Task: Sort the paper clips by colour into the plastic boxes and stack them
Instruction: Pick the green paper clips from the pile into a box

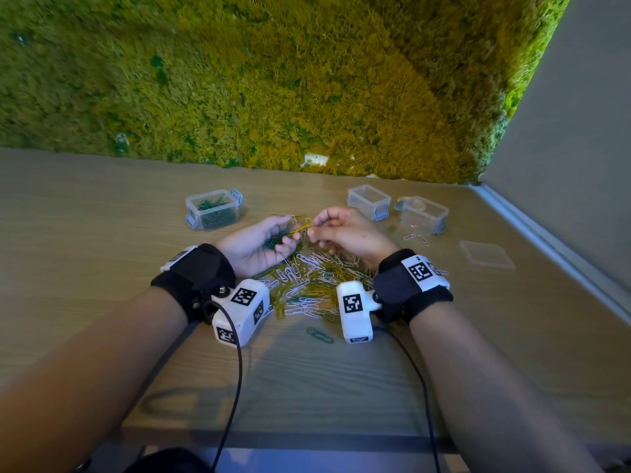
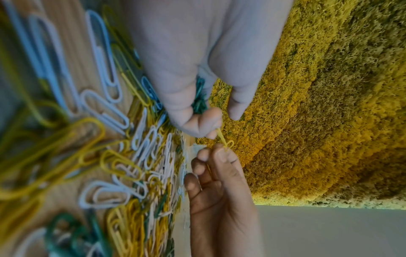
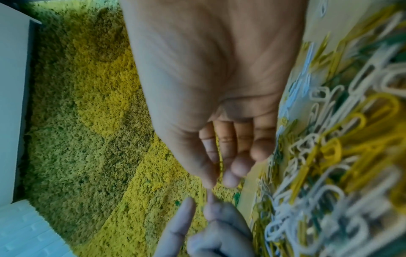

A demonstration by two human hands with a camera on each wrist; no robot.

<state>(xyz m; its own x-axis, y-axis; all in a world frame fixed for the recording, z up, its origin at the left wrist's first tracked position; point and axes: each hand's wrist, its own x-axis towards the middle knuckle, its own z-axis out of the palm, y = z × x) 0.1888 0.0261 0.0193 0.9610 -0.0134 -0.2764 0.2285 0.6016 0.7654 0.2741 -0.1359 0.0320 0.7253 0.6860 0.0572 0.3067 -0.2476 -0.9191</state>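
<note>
Above a mixed pile of white, yellow and green paper clips (image 1: 314,281), both hands meet. My left hand (image 1: 292,233) lies palm up, cupping a bunch of green paper clips (image 2: 198,101), and its fingertips (image 2: 208,128) pinch one end of a yellow paper clip (image 2: 224,139). My right hand (image 1: 312,230) pinches the other end of that clip between thumb and fingers (image 2: 222,156). A clear plastic box (image 1: 213,209) holding green clips stands at the back left. Two empty clear boxes (image 1: 368,199) (image 1: 423,215) stand at the back right.
A clear lid (image 1: 486,254) lies flat at the right, near the wall strip. Two white clips (image 1: 415,237) lie in front of the right box, and one green clip (image 1: 319,334) lies apart, nearer me. A moss wall (image 1: 273,80) bounds the wooden table (image 1: 85,233) behind.
</note>
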